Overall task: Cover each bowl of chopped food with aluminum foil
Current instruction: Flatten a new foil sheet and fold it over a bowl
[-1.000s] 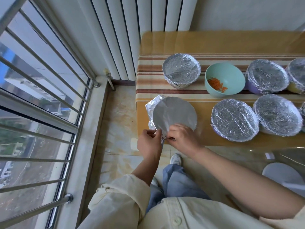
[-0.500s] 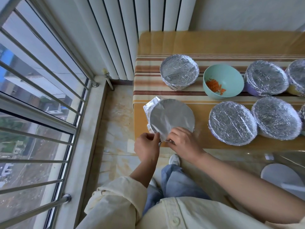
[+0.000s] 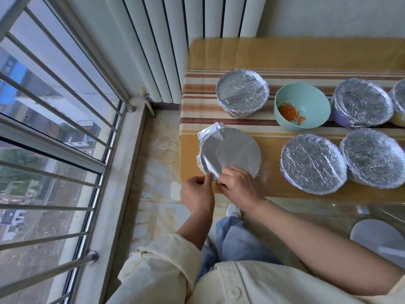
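- Crimping carries on at the near rim: our left hand (image 3: 197, 194) and right hand (image 3: 238, 187) sit almost where they were a second ago. They are close together, and each has its fingers curled and pinches the foil edge between thumb and fingertips.
- The foil (image 3: 230, 150) lies smooth and flat over the bowl at the near left corner of the table (image 3: 271, 189); the bowl itself is hidden under it.
- The loose flap (image 3: 207, 133) at the far left of the rim sticks out just as before, so we judge this bowl only partly sealed.
- To the right, two wrapped bowls (image 3: 313, 163) stand side by side, unchanged.
- Farther back, the green bowl (image 3: 306, 99) holds chopped carrot (image 3: 289, 113) and is uncovered as before. It stands between wrapped ones, so it looks to us like the next bowl to cover.
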### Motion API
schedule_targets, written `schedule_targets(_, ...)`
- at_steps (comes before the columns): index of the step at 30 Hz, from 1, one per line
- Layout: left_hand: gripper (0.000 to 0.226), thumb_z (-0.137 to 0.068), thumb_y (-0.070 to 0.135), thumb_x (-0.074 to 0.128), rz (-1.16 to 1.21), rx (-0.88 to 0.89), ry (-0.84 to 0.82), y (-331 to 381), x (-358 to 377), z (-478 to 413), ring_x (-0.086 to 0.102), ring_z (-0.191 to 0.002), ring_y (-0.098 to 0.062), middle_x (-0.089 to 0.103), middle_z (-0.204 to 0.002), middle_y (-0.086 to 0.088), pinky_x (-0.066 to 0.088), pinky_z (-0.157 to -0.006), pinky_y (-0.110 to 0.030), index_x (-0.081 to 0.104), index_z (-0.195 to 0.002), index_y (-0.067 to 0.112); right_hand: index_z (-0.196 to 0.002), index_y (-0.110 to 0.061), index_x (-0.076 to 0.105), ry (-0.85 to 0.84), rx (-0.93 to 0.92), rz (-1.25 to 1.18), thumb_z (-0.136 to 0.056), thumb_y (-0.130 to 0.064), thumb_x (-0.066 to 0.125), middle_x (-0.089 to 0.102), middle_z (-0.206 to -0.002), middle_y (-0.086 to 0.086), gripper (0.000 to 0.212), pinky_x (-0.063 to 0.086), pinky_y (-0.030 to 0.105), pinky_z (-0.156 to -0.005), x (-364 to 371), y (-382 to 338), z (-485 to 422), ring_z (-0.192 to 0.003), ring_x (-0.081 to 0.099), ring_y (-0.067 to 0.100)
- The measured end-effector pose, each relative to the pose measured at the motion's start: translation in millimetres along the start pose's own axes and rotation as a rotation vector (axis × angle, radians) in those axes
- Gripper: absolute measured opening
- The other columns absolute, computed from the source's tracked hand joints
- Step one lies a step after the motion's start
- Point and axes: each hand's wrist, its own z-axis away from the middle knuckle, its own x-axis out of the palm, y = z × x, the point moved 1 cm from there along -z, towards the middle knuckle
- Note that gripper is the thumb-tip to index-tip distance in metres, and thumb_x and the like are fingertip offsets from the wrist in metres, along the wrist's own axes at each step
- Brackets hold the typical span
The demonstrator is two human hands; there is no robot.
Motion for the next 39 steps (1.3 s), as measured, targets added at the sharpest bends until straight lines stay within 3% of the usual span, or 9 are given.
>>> schedule_targets(6, 0.022, -0.087, 0.025, 0.061, -0.034, 0.026, 0.004, 9.9, 1.5, -4.9, 0.062, -0.063, -0.017, 0.069, -0.064, 0.004, 0.04, -0.054, -0.025, 0.074, -0.071, 0.014, -0.054, -0.007, 0.058, 0.017, 0.021, -0.032, -0.079, -0.015, 0.048, 0.043, -0.056, 0.005, 0.028, 0.023, 0.023, -0.048, 0.0, -2.0, -4.1, -0.05, 0.045, 0.023)
schedule_targets(10, 0.029, -0.092, 0.044, 0.054, 0.06, 0.004, -0.019, 6.3, 2.5, 1.3, 0.063, -0.078, -0.015, 0.068, -0.083, 0.006, 0.052, -0.078, -0.034, 0.064, -0.092, 0.018, -0.055, -0.005, 0.054, 0.013, 0.036, -0.013, -0.07, -0.002, 0.069, 0.043, -0.056, 0.006, 0.022, 0.023, 0.023, -0.047, -2.1, -2.1, -2.4, -0.05, 0.045, 0.024)
schedule_targets(12, 0.033, -0.095, 0.049, 0.049, 0.111, -0.006, -0.136, 3.4, 9.2, 2.9, 0.057, -0.074, -0.016, 0.06, -0.076, 0.007, 0.047, -0.073, -0.034, 0.058, -0.085, 0.018, -0.055, -0.005, 0.053, 0.018, 0.033, -0.01, -0.069, -0.002, 0.075, 0.043, -0.056, 0.006, 0.027, 0.021, 0.023, -0.048, -1.8, -1.5, -1.7, -0.05, 0.044, 0.023)
schedule_targets(15, 0.038, -0.101, 0.033, 0.043, 0.174, -0.019, -0.285, 1.2, 21.1, -3.9, 0.047, -0.067, -0.021, 0.049, -0.067, 0.0, 0.039, -0.065, -0.034, 0.05, -0.074, 0.007, -0.058, -0.005, 0.054, 0.027, 0.014, -0.027, -0.068, 0.003, 0.075, 0.044, -0.057, 0.006, 0.024, 0.022, 0.023, -0.049, -1.6, -1.4, -1.9, -0.05, 0.043, 0.023)
schedule_targets(19, 0.032, -0.097, 0.011, 0.039, 0.27, -0.071, -0.345, 0.3, 26.1, -15.0, 0.036, -0.068, -0.02, 0.038, -0.063, -0.002, 0.033, -0.068, -0.039, 0.04, -0.065, 0.011, -0.06, -0.007, 0.058, 0.011, 0.019, -0.037, -0.064, 0.004, 0.076, 0.045, -0.058, 0.006, 0.021, 0.023, 0.023, -0.048, -0.7, 2.7, -4.1, -0.051, 0.045, 0.024)
schedule_targets(23, 0.025, -0.1, 0.013, 0.037, 0.313, -0.121, -0.429, 4.3, 22.3, -20.7, 0.048, -0.074, -0.024, 0.047, -0.074, -0.01, 0.048, -0.069, -0.035, 0.053, -0.086, 0.001, -0.061, -0.006, 0.06, 0.0, 0.019, -0.022, -0.069, 0.002, 0.078, 0.045, -0.059, 0.005, 0.021, 0.028, 0.025, -0.045, 2.0, 7.9, -4.6, -0.053, 0.044, 0.022)
schedule_targets(33, 0.027, -0.096, 0.009, 0.038, 0.179, -0.062, -0.438, 14.7, 9.6, -45.3, 0.058, -0.074, -0.03, 0.057, -0.077, -0.017, 0.056, -0.08, -0.05, 0.052, -0.074, 0.003, -0.068, -0.008, 0.06, -0.055, -0.067, -0.037, -0.063, -0.008, 0.086, 0.053, -0.068, 0.004, 0.026, 0.045, 0.031, -0.051, -8.4, 17.0, 5.3, -0.063, 0.053, 0.022)
schedule_targets(37, 0.038, -0.082, 0.041, 0.041, 0.099, -0.026, -0.346, 7.7, 16.7, -36.5, 0.051, -0.068, -0.028, 0.054, -0.067, -0.01, 0.051, -0.074, -0.048, 0.053, -0.069, 0.007, -0.064, -0.006, 0.063, -0.032, -0.075, -0.027, -0.066, 0.002, 0.079, 0.049, -0.062, 0.005, 0.018, 0.039, 0.03, -0.044, -3.3, 13.0, 1.3, -0.058, 0.05, 0.022)
schedule_targets(39, 0.039, -0.09, 0.032, 0.039, 0.1, -0.042, -0.349, 1.4, 22.2, -33.4, 0.055, -0.071, -0.032, 0.059, -0.072, -0.018, 0.052, -0.082, -0.056, 0.057, -0.069, 0.006, -0.063, -0.006, 0.064, -0.033, -0.08, -0.023, -0.069, 0.002, 0.075, 0.048, -0.061, 0.005, 0.014, 0.035, 0.027, -0.043, -1.9, 12.3, -0.3, -0.058, 0.049, 0.023)
